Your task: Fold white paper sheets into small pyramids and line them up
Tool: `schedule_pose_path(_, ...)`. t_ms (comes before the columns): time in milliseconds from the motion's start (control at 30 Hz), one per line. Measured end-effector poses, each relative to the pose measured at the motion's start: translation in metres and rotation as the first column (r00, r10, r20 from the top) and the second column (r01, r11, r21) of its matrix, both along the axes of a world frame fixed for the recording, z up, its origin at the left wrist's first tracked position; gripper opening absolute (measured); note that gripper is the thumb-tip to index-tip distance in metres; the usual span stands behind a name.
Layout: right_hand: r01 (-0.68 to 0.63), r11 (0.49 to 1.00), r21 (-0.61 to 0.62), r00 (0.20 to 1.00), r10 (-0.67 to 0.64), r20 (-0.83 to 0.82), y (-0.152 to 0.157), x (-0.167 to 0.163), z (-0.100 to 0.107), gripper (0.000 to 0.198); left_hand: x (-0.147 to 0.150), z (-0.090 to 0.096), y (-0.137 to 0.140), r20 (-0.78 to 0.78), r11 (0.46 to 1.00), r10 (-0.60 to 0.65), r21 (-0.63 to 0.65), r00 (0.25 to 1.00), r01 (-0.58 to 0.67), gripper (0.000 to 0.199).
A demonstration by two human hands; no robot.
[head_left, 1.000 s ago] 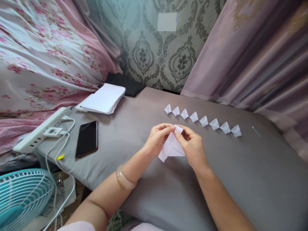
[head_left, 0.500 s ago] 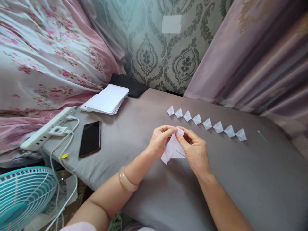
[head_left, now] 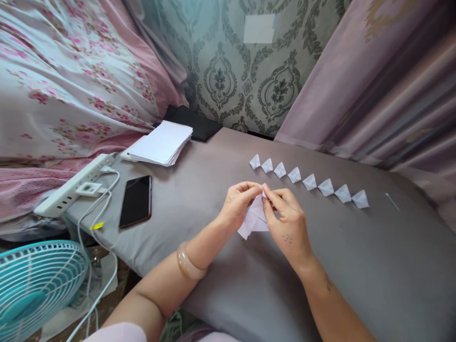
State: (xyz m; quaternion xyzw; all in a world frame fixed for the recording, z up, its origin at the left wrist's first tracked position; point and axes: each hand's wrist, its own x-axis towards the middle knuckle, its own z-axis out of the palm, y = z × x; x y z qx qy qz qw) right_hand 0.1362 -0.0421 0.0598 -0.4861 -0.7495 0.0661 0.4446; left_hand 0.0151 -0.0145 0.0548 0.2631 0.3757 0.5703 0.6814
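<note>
A partly folded sheet of white paper [head_left: 251,221] is held up between my two hands above the grey-covered surface. My left hand [head_left: 237,203] pinches its upper left edge, thumb and fingers pressed together. At the top corner, my right hand [head_left: 287,216] grips the paper between thumb and forefinger, close to the left fingertips. The paper's lower part hangs down with a folded flap showing; my right hand hides some of it. Beyond my hands, several small folded paper pieces [head_left: 294,175] stand in a slanting row.
On the left lie a black phone [head_left: 136,202], a white power strip [head_left: 74,187] with cables, and a stack of white paper [head_left: 162,142] beside a black folded item [head_left: 194,123]. A turquoise fan [head_left: 39,285] stands lower left. A thin white stick [head_left: 393,202] lies far right.
My right hand has turned and shifted its grip at the paper's top corner, covering more of it. My left hand keeps its pinch. The whole view has shifted slightly.
</note>
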Motion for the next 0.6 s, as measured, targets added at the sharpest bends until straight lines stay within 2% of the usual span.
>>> schedule_pose_path(167, 0.043, 0.993, 0.113, 0.971, -0.069, 0.229, -0.004, 0.0, 0.002, 0.041, -0.002, -0.002, 0.0, 0.016, 0.999, -0.034, 0.039, 0.999, 0.033, 0.021)
schedule_pose_path(433, 0.116, 0.983, 0.145, 0.859, -0.172, 0.482, -0.011, -0.005, 0.006, 0.053, -0.003, 0.0, 0.0, 0.063, 0.994, -0.092, 0.06, 0.994, 0.089, 0.02)
schedule_pose_path(600, 0.161, 0.975, 0.152, 0.805, -0.219, 0.551, -0.014, -0.008, 0.005, 0.055, -0.003, -0.003, 0.002, 0.127, 0.989, -0.131, 0.082, 0.983, 0.121, 0.018)
